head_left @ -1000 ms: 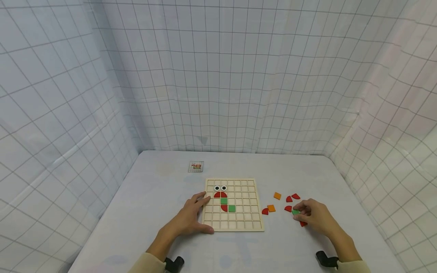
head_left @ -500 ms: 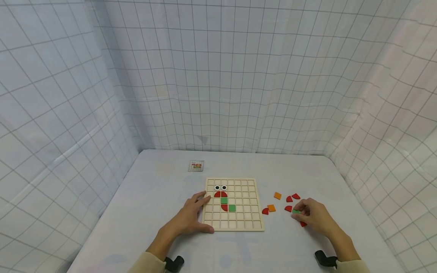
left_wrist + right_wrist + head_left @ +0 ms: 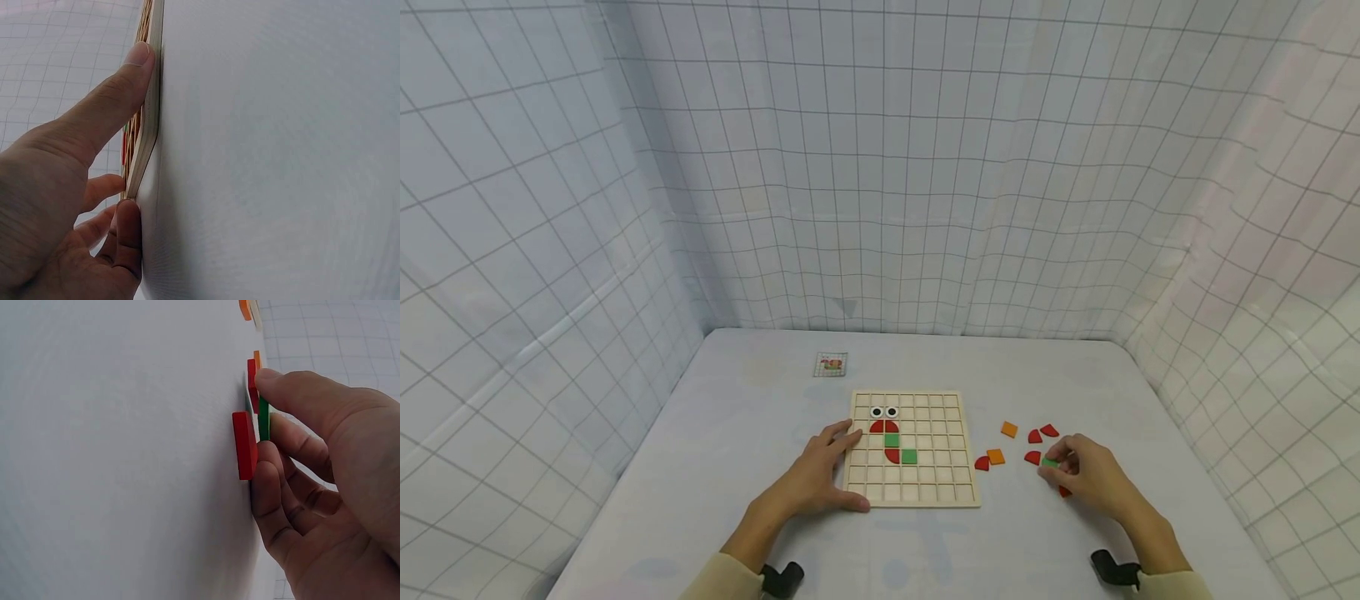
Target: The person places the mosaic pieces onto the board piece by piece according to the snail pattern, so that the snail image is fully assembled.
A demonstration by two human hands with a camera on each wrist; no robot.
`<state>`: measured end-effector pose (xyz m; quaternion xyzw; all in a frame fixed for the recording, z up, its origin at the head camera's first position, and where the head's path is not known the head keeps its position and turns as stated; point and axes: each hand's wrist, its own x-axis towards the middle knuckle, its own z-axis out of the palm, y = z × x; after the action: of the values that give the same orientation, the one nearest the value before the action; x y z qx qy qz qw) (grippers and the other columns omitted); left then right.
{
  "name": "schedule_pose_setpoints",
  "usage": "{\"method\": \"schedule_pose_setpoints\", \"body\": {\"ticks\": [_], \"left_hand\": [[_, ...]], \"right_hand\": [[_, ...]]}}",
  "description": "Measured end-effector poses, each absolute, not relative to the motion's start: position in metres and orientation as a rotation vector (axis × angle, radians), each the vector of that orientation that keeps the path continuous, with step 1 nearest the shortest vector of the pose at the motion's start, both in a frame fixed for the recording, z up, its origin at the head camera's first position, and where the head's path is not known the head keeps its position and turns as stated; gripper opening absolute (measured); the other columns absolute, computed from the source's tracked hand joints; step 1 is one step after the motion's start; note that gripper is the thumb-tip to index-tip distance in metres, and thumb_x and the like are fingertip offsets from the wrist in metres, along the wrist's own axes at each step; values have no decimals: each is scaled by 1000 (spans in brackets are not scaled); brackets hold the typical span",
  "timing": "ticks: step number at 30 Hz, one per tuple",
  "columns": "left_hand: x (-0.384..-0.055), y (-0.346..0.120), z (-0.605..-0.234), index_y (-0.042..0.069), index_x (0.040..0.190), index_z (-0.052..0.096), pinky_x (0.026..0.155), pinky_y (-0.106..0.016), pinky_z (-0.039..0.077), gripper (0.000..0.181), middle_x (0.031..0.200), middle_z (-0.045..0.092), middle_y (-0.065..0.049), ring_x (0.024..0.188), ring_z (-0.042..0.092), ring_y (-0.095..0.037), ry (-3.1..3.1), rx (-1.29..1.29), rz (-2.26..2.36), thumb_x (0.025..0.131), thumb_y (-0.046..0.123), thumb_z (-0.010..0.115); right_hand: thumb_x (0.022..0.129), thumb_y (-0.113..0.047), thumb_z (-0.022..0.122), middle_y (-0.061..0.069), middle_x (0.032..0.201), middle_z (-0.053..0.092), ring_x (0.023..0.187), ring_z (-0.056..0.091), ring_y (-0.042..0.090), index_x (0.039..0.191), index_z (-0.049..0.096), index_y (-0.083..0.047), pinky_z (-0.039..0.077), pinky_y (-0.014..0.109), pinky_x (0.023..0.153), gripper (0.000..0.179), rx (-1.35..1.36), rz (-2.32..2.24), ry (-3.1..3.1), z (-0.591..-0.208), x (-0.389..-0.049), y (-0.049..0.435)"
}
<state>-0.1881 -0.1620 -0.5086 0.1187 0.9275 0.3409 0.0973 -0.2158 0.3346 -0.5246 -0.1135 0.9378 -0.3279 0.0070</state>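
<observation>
A pale wooden grid board lies on the table, bearing two eye pieces, red quarter-circle tiles and two green squares. My left hand holds the board at its near left corner. Its thumb is on the near edge, and bent fingers touch the left side. To the right of the board, my right hand pinches a green square tile between thumb and fingers. The tile stands on edge in the right wrist view. A red tile lies close by the fingers.
Between board and right hand lie orange squares and several loose red quarter-circle tiles. A small picture card lies behind the board. White gridded curtains surround the table at the back and sides.
My right hand keeps its pinch on the green tile and has shifted very slightly up and to the left. The left hand and the board stay in place.
</observation>
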Motion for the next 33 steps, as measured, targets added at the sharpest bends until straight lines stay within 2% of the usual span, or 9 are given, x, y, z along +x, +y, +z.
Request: {"method": "schedule_pose_setpoints", "body": {"ticks": [10,17,24,33], "left_hand": [[-189,-162,-509,12,177,51,133,-79,41,122,191,34,-13,172,35,-57,2750,353,1004,76,45,112],[-189,-162,-508,13,177,51,134,-78,41,122,192,34,-13,174,34,-57,2744,345,1001,76,45,112],[-188,-161,-507,13,176,51,134,-79,39,121,192,33,-13,174,33,-60,2747,346,1002,76,45,112],[-189,-161,-509,13,176,52,134,-77,42,122,192,34,-12,173,35,-56,2754,339,990,75,46,112]], "right_hand": [[100,-19,96,-2,100,72,82,61,2,115,74,-6,56,20,70,29,-335,-1051,2947,-524,-217,328],[100,-17,95,-2,99,74,82,62,2,114,76,-7,56,21,71,26,-340,-1060,2982,-524,-219,322],[98,-14,96,-2,101,77,83,64,-1,112,78,-9,59,21,72,24,-434,-1069,3045,-523,-221,314],[96,-10,97,-3,102,81,83,67,-2,110,81,-12,64,23,77,21,-570,-1104,3051,-516,-224,293]]}}
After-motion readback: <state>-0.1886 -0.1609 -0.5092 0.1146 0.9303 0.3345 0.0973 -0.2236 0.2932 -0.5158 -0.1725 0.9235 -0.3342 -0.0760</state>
